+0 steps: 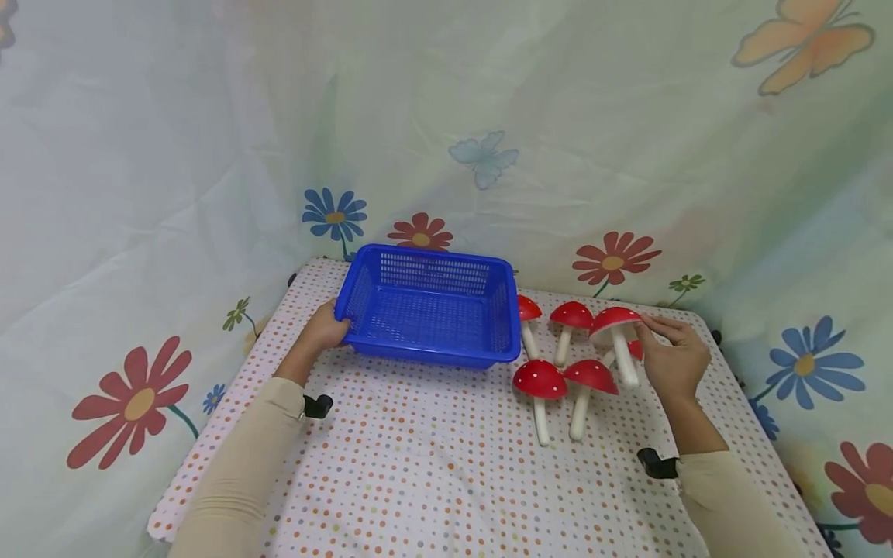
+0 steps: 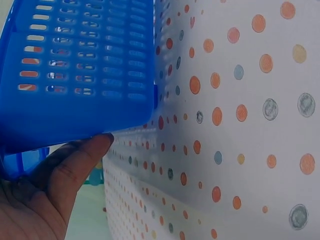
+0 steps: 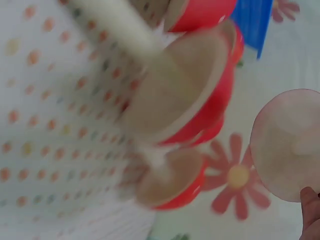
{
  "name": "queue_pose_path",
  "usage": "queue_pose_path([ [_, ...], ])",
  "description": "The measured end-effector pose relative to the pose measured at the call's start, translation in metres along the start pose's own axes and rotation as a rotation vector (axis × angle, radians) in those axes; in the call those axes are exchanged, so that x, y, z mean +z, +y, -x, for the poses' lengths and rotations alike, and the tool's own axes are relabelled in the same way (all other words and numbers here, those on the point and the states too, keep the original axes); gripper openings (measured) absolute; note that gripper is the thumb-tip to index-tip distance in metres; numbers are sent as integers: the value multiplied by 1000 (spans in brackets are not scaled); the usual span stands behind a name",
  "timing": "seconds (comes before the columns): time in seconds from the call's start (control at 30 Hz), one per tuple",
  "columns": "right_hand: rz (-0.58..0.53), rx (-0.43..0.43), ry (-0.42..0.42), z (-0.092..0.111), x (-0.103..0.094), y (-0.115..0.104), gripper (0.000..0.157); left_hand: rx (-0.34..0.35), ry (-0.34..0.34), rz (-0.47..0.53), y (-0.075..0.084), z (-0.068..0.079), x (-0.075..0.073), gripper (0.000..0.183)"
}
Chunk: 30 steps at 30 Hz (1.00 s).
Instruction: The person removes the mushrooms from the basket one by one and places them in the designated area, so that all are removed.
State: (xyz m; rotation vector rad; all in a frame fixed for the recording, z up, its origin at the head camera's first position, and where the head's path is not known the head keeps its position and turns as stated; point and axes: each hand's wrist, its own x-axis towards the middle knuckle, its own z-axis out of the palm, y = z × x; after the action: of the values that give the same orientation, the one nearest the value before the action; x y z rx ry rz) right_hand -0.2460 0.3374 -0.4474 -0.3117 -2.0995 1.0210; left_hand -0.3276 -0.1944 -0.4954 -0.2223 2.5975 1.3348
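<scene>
At its left end, a blue plastic basket with slotted walls is held by my left hand. In the left wrist view, a digit of the left hand lies against the basket's outer side; its other fingers are partly hidden. My right hand pinches the cap edge of a red toy mushroom with white dots and a white stem. The held mushroom shows its pale underside in the right wrist view. Several similar mushrooms lie between the basket and the right hand.
A table with a dotted cloth bears everything. Behind and beside it hangs a curtain printed with flowers and butterflies. One mushroom is partly hidden behind the held one. The basket's inside shows only its bare mesh floor.
</scene>
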Motion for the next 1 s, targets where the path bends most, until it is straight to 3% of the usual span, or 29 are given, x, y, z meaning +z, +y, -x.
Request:
queue_pose_path([
  [0.3,147,267,28,9,-25,46,32,-12,12,2,-1,-1,1,56],
  [0.47,180,338,56,11,-30,69,33,5,15,-7,-1,-2,1,56],
  [0.7,232,272,47,26,-27,92,27,15,11,-11,-1,-1,1,58],
  [0.83,257,213,70,32,-25,92,22,30,29,-54,1,0,1,58],
  [1.0,253,217,23,38,-26,90,24,36,36,-57,1,1,0,58],
])
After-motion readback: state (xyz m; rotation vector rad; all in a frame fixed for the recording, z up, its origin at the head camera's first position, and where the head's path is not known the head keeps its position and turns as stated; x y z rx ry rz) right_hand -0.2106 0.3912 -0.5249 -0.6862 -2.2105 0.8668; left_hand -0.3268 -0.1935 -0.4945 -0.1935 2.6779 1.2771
